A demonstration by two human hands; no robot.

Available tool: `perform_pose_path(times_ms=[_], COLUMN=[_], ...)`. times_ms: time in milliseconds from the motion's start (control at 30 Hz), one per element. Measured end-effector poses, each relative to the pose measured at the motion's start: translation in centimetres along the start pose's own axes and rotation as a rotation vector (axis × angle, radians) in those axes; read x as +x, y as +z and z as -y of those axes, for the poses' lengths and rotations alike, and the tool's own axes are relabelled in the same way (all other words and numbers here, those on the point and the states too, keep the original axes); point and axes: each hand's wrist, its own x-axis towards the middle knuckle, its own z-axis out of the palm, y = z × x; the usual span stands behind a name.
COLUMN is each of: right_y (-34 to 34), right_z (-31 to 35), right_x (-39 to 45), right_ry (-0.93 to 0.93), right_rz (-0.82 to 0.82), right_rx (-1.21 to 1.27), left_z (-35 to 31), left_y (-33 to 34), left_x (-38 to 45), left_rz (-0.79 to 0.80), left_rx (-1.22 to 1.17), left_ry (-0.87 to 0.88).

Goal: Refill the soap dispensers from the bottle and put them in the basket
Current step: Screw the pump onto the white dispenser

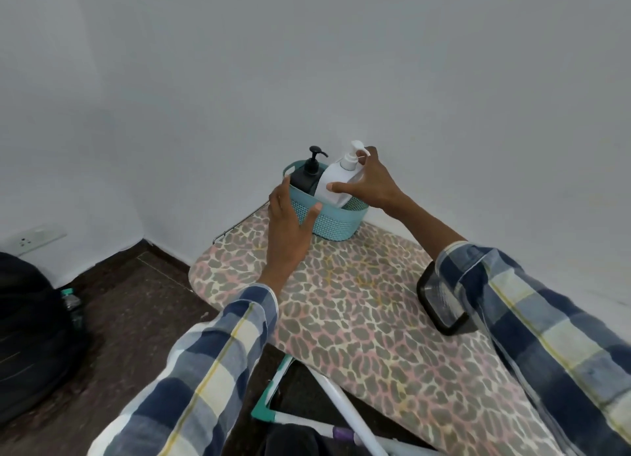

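Basket (336, 221), perforated teal plastic, holds black dispenser (304, 179) and white dispenser (336, 182).

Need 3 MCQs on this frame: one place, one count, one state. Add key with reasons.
1. Where is the black dispenser? A in the basket; B on the floor; C in a hand.
2. How many dispensers show? A one; B two; C four.
3. What does the right hand hold? A the white dispenser; B a cloth; C nothing.
Key: 1A, the basket wall hides its base. 2B, one black, one white. 3A, thumb on its body, fingers at its pump.
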Motion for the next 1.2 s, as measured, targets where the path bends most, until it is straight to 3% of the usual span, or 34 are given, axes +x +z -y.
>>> perform_pose_path(times_ms=[300,500,900,1067,1200], right_y=[3.4,3.0,1.7,-1.3,-5.4], right_z=[-1.1,-1.3,-0.2,0.4,0.2], right_x=[2.1,2.3,0.1,-4.9,-10.3], right_ry=[0.038,0.113,0.221,0.156,0.072], right_rz=[0.153,0.194,0.112,-0.007,-0.078], right_rx=[-0.058,0.069,0.074,0.023,-0.019], left_z=[0.5,0.3,0.1,0.0,-1.3], left_y=[0.1,0.1,0.0,-0.1,-0.2], left_x=[0.2,0.3,0.2,-0.1,-0.6], left_rz=[-0.02,-0.024,-0.017,-0.003,-0.053], left_rx=[0.006,0.028,0.039,0.073,0.232], left_ry=[0.017,0.016,0.02,0.018,0.093])
